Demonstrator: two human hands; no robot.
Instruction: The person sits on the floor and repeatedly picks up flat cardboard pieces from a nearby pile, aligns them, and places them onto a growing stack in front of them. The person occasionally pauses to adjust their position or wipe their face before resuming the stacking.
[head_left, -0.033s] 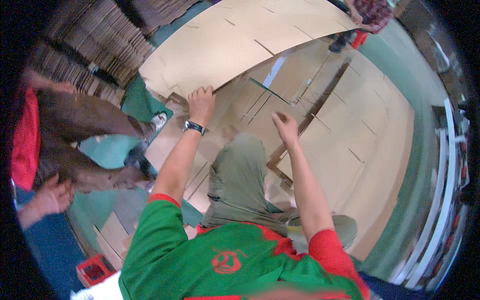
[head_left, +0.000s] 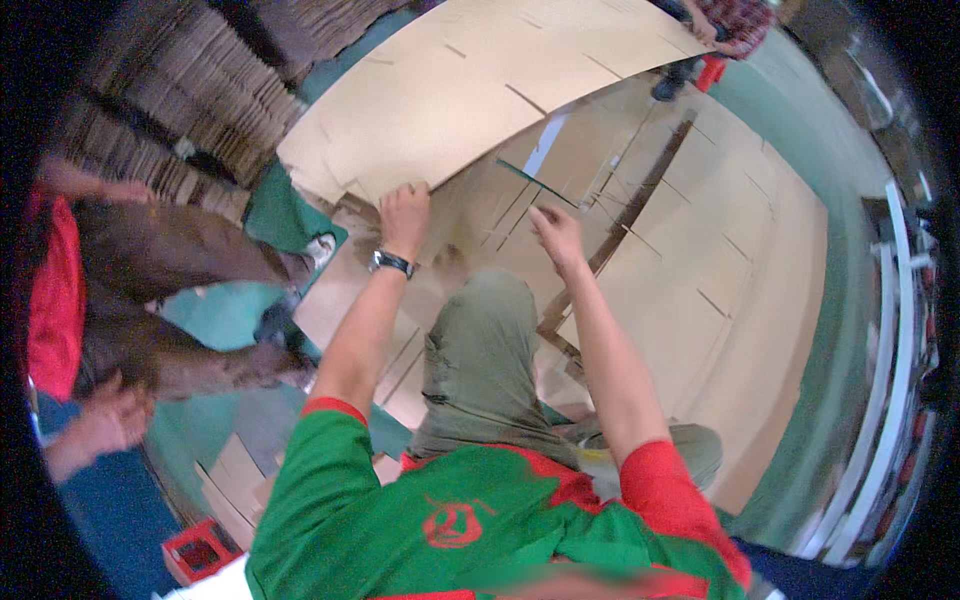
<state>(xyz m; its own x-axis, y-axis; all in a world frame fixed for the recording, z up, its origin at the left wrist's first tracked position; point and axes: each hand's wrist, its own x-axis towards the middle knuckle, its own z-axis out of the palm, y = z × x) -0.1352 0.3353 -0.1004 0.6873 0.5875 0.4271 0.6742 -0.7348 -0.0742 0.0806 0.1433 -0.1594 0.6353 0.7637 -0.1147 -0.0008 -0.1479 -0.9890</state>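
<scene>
Our left hand (head_left: 405,222) grips tan, slotted cardboard sheet (head_left: 430,110), near edge | raised — not laid flat | right hand (head_left: 558,238) half-curled, hold unclear

matt cardboard sheet (head_left: 430,110), cloth trousers (head_left: 480,350)

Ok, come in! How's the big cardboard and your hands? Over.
Left hand at raised cardboard sheet, near edge. Right hand off it, above lower cardboard. Co-worker at far end. Own knee below, between hands.
</scene>
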